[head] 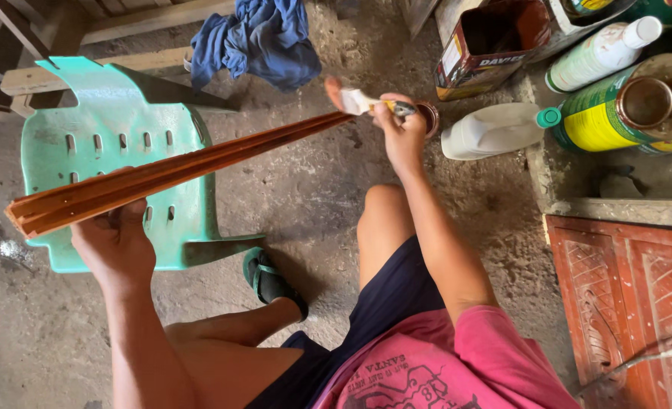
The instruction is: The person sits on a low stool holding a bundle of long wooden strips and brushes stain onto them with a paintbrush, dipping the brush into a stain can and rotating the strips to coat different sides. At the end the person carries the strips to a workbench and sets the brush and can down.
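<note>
The floor (305,189) under me is rough, stained concrete, crowded with workshop clutter. A green plastic chair (116,144) lies tipped on its side to my left, a blue rag (256,38) is heaped beyond it, and on my right stand a white plastic jug (491,130), a yellow-and-green can (623,113) and an open rusty tin (495,45). A carved reddish wooden panel (631,295) lies at my lower right.

My left hand (116,242) is wrapped around the near end of a long, grooved wooden moulding strip (177,173), gripping it from below. The strip slants away from me over the chair, its far end near my right hand. It looks glossy orange-brown along most of its length, so I judge the coating step is well along.

My right hand (400,132) is closed on a small paintbrush (362,101), bristles pointing left, just above the strip's far tip. Beside that hand sits a small round cup (429,115) of dark finish, partly hidden by my fingers.

I seem to be between loading the brush and stroking it along the far end. The next move would call for a steady left grip, so the strip does not roll, and a light, even draw of the bristles into the grooves without dripping.
</note>
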The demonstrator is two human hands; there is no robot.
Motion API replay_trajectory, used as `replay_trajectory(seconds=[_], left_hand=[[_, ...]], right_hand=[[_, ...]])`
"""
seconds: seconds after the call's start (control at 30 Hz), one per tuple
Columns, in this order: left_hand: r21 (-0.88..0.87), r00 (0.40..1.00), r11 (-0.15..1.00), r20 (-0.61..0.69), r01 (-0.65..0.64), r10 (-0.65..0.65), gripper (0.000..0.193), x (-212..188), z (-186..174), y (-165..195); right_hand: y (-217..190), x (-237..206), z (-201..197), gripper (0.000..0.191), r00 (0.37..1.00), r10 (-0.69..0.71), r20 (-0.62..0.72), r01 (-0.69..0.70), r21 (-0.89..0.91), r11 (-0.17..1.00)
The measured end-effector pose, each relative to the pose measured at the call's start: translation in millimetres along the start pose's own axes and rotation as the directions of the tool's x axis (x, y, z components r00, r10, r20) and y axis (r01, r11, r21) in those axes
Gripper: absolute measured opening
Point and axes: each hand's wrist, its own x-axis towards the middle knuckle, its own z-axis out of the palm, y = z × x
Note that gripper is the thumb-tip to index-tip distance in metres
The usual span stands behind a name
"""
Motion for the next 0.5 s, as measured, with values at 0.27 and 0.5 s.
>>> replay_trajectory(seconds=[0.27, 0.5], left_hand=[[-0.021, 1.000, 1.000, -0.006, -0.010, 0.010, 0.031, -5, 1, -8], [-0.005, 0.999, 1.000, 0.032, -0.008, 0.008, 0.023, -8, -5, -11]], right_hand=[[-39, -25, 61, 0.034, 0.952, 0.147, 0.267, -0.198, 0.175, 0.965], [49, 5, 48, 0.037, 0.960, 0.243, 0.143, -0.246, 0.008, 0.969]])
